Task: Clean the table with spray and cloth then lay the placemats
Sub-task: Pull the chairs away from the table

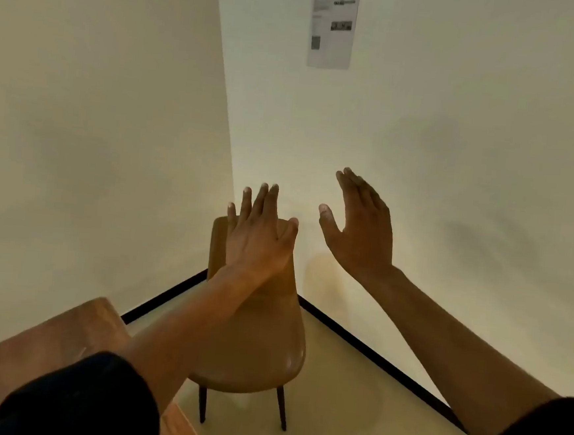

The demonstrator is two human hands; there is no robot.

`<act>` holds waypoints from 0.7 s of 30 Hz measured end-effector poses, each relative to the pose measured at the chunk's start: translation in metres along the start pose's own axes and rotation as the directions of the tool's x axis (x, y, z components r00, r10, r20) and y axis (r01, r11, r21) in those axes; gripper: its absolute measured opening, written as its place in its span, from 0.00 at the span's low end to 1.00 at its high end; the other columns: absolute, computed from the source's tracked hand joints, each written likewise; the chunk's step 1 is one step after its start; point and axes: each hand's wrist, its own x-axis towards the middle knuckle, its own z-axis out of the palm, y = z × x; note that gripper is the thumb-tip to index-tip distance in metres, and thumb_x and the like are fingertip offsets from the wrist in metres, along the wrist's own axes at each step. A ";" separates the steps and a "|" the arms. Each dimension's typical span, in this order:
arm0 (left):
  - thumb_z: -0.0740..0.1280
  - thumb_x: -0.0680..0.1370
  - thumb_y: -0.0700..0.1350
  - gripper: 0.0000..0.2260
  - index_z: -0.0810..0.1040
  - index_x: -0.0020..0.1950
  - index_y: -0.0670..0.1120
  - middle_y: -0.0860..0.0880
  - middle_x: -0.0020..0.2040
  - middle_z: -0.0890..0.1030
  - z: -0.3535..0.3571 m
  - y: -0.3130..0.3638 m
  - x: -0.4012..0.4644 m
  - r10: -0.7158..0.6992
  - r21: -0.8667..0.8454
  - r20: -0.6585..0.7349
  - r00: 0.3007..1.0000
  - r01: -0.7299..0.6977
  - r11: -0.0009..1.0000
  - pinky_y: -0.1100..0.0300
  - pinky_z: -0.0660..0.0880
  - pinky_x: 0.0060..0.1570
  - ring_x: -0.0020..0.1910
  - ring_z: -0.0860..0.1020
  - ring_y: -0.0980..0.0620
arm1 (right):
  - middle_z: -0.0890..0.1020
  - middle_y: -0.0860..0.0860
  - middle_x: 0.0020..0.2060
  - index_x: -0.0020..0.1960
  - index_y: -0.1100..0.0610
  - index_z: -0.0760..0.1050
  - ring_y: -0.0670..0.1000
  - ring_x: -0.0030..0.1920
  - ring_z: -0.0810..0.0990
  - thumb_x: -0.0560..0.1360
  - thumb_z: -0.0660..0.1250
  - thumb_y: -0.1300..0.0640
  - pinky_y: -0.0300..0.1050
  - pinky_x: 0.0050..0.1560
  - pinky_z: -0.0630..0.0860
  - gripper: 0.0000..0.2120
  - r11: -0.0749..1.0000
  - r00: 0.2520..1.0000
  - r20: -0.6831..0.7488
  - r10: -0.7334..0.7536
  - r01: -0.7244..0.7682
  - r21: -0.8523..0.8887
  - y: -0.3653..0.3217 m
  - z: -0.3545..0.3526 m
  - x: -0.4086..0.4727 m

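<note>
Both hands raised in front of the body, fingers straight, nothing held. Left hand (260, 235) is back-up, fingers together, seen in front of the chair (255, 335) backrest; cannot tell whether it touches it. Right hand (360, 230) turned edge-on, thumb spread, apart from the left, in front of the wall (454, 162). Dark sleeves pushed up on both forearms.

Table (45, 346): only one wooden corner shows, at lower left, under the left forearm. Visible part is bare. Spray, cloth and placemats not in view anywhere. Chair stands just beside the table corner, in the corner of the room. Printed sheet (333, 23) on the wall, too blurred to read.

Progress: no sign of wiping, no mats on the visible corner. Judged either at the very start or at the very end; cannot say which.
</note>
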 end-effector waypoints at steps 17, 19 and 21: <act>0.65 0.88 0.47 0.10 0.86 0.62 0.55 0.60 0.54 0.88 0.168 -0.026 0.053 -0.102 -0.724 0.245 0.964 0.252 0.642 0.53 0.82 0.62 0.59 0.85 0.59 | 0.86 0.39 0.54 0.60 0.48 0.84 0.40 0.54 0.83 0.82 0.68 0.51 0.40 0.54 0.80 0.09 0.821 0.868 0.308 0.390 -0.479 0.309 0.143 0.063 -0.027; 0.65 0.88 0.44 0.10 0.86 0.60 0.54 0.58 0.53 0.89 0.182 -0.032 0.066 -0.077 -0.733 0.277 0.958 0.263 0.627 0.58 0.82 0.59 0.58 0.86 0.58 | 0.86 0.39 0.52 0.59 0.47 0.84 0.40 0.52 0.84 0.82 0.69 0.52 0.37 0.52 0.79 0.09 0.791 0.834 0.351 0.425 -0.531 0.303 0.157 0.074 -0.022; 0.65 0.88 0.43 0.11 0.86 0.59 0.54 0.58 0.52 0.89 0.197 -0.035 0.082 -0.067 -0.730 0.313 0.947 0.285 0.621 0.64 0.81 0.55 0.56 0.86 0.58 | 0.87 0.41 0.50 0.59 0.48 0.84 0.42 0.51 0.85 0.82 0.69 0.54 0.38 0.53 0.80 0.09 0.761 0.812 0.383 0.441 -0.564 0.320 0.173 0.087 -0.014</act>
